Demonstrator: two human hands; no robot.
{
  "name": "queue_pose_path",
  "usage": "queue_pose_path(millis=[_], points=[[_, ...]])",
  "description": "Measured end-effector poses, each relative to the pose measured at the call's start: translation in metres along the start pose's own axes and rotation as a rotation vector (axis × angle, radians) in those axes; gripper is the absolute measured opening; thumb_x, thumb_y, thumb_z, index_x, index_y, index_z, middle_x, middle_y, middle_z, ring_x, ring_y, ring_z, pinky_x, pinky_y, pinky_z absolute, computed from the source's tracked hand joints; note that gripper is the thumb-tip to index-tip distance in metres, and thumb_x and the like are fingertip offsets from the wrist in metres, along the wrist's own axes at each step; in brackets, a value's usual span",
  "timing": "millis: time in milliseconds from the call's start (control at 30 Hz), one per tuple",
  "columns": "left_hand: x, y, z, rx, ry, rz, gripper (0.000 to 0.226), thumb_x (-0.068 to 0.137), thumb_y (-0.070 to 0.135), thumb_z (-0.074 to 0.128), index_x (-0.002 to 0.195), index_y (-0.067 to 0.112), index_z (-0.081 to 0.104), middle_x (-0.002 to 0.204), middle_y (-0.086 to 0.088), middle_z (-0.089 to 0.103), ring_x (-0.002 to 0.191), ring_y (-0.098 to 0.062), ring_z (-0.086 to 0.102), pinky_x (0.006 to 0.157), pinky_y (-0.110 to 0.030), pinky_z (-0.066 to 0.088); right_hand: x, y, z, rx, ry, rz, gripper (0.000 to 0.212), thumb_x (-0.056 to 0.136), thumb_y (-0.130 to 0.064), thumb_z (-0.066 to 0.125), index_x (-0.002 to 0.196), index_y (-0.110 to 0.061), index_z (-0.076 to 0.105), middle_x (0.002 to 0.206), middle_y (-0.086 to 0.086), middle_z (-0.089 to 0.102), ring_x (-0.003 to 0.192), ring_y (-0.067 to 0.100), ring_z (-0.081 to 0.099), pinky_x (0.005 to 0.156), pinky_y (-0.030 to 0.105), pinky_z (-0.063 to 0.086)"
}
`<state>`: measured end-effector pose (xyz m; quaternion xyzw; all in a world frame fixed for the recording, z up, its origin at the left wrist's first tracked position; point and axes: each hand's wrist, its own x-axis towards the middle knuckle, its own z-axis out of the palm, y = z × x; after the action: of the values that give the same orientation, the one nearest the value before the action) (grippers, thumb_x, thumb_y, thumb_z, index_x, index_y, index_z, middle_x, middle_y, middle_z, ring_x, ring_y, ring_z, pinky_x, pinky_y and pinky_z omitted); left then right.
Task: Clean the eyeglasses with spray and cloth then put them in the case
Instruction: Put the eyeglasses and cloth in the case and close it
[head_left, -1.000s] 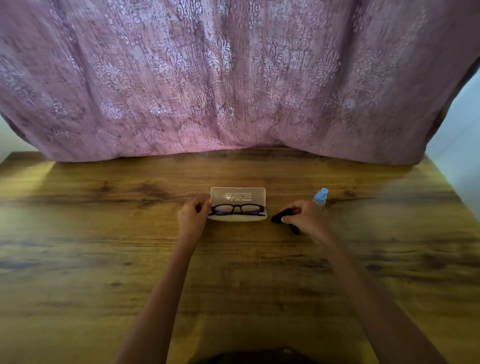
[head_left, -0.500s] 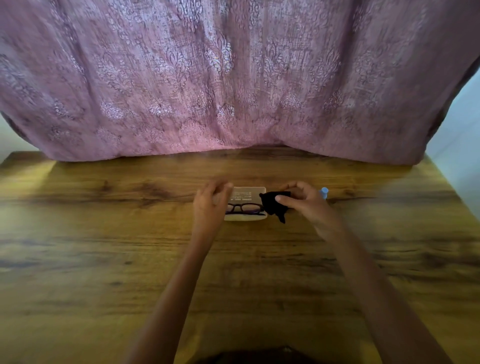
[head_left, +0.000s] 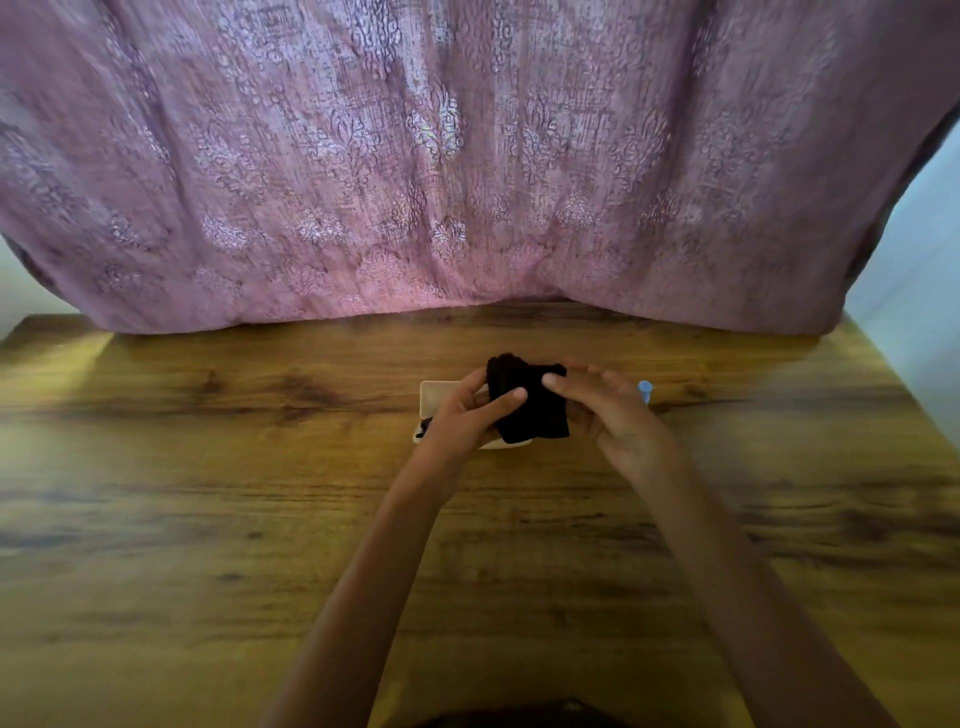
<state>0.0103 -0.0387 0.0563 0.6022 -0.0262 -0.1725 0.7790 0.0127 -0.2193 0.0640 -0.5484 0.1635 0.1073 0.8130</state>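
Wooden table (head_left: 208, 519), two bare forearms reaching in from the near edge toward the case (head_left: 440, 397). Left hand (head_left: 465, 418) in front of the case, over its middle, thumb and fingers pinching the black cloth (head_left: 530, 413) by its left side. Right hand (head_left: 608, 410) over the case's right end, thumb on the cloth's top right corner, fingers curled behind it, gripping it. Cloth held up between both hands above the case, hiding most of it. Case pale, open, lid up. Eyeglasses (head_left: 424, 428) in the case, only a dark bit at its left end visible. Spray bottle (head_left: 644, 389) right of the case, just the blue cap showing behind the right hand. Pink patterned curtain (head_left: 467, 182) hangs behind the case, at the table's far edge.
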Motion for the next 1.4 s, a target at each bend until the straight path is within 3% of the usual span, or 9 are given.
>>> queue_pose_path(millis=[233, 367, 600, 767, 833, 1033, 1133, 1267, 1400], points=[[0.001, -0.001, 0.0, -0.001, 0.071, -0.032, 0.026, 0.089, 0.022, 0.064, 0.115, 0.021, 0.066, 0.104, -0.005, 0.074, 0.1, -0.02, 0.069, 0.069, -0.022, 0.055, -0.005, 0.011, 0.0, 0.278, -0.054, 0.217, 0.048, 0.07, -0.019, 0.084, 0.112, -0.002, 0.067, 0.106, 0.015, 0.073, 0.098, 0.022, 0.071, 0.071, 0.024, 0.058], [0.0, 0.003, -0.009, 0.072, 0.057, -0.047, 0.031, 0.089, 0.024, 0.064, 0.119, 0.015, 0.064, 0.107, -0.007, 0.073, 0.102, -0.021, 0.069, 0.076, -0.026, 0.057, -0.004, 0.014, -0.002, 0.212, -0.188, 0.258, 0.044, 0.074, -0.012, 0.079, 0.114, -0.001, 0.065, 0.104, 0.013, 0.073, 0.096, 0.021, 0.071, 0.066, 0.022, 0.057], [-0.002, 0.011, -0.022, 0.117, 0.006, -0.045, 0.031, 0.092, 0.016, 0.059, 0.122, 0.009, 0.062, 0.109, -0.009, 0.072, 0.102, -0.022, 0.068, 0.079, -0.027, 0.057, 0.002, 0.013, -0.005, 0.075, -0.234, 0.06, 0.044, 0.078, -0.002, 0.072, 0.122, 0.0, 0.062, 0.119, 0.015, 0.068, 0.11, 0.026, 0.065, 0.081, 0.028, 0.058], [-0.004, 0.012, -0.024, 0.06, -0.025, -0.036, 0.028, 0.092, 0.007, 0.054, 0.091, 0.025, 0.075, 0.098, -0.001, 0.075, 0.094, -0.017, 0.07, 0.074, -0.025, 0.056, 0.001, 0.013, -0.002, -0.009, -0.194, -0.072, 0.017, 0.078, 0.001, 0.067, 0.09, -0.008, 0.073, 0.092, 0.006, 0.074, 0.088, 0.017, 0.07, 0.07, 0.023, 0.058], [-0.005, 0.013, -0.024, 0.065, -0.032, -0.03, 0.035, 0.094, 0.006, 0.05, 0.085, 0.026, 0.076, 0.094, 0.002, 0.075, 0.091, -0.014, 0.071, 0.072, -0.023, 0.056, 0.0, 0.014, -0.001, -0.095, -0.182, -0.125, 0.03, 0.086, 0.007, 0.058, 0.076, -0.015, 0.075, 0.085, 0.001, 0.074, 0.083, 0.012, 0.07, 0.064, 0.02, 0.056], [-0.004, 0.014, -0.026, 0.065, 0.02, -0.095, 0.029, 0.096, 0.01, 0.049, 0.121, 0.016, 0.063, 0.102, -0.005, 0.073, 0.091, -0.019, 0.069, 0.079, -0.029, 0.058, -0.001, 0.013, 0.0, -0.312, -0.181, -0.225, 0.041, 0.088, 0.008, 0.057, 0.066, -0.023, 0.073, 0.094, -0.001, 0.073, 0.095, 0.014, 0.069, 0.067, 0.019, 0.053], [-0.003, 0.017, -0.025, 0.046, 0.059, -0.212, 0.032, 0.096, 0.02, 0.041, 0.114, 0.014, 0.066, 0.107, -0.014, 0.071, 0.091, -0.024, 0.069, 0.077, -0.032, 0.057, 0.001, 0.014, -0.001, -0.368, -0.182, -0.255, 0.041, 0.087, 0.009, 0.058, 0.066, -0.023, 0.073, 0.095, -0.003, 0.074, 0.096, 0.013, 0.069, 0.07, 0.02, 0.053], [-0.003, 0.016, -0.026, 0.072, 0.057, -0.196, 0.03, 0.09, 0.035, 0.06, 0.111, 0.016, 0.068, 0.104, -0.012, 0.073, 0.094, -0.025, 0.071, 0.075, -0.029, 0.057, 0.003, 0.015, -0.002, -0.41, -0.182, -0.262, 0.04, 0.086, 0.009, 0.058, 0.066, -0.023, 0.073, 0.099, -0.001, 0.073, 0.097, 0.012, 0.068, 0.071, 0.021, 0.054], [-0.001, 0.014, -0.028, 0.131, 0.044, -0.135, 0.03, 0.079, 0.014, 0.075, 0.108, 0.019, 0.068, 0.098, -0.008, 0.073, 0.092, -0.02, 0.071, 0.073, -0.023, 0.056, 0.004, 0.016, -0.004, -0.417, -0.179, -0.219, 0.04, 0.089, 0.007, 0.057, 0.068, -0.023, 0.072, 0.095, -0.002, 0.074, 0.094, 0.013, 0.07, 0.068, 0.021, 0.055]])
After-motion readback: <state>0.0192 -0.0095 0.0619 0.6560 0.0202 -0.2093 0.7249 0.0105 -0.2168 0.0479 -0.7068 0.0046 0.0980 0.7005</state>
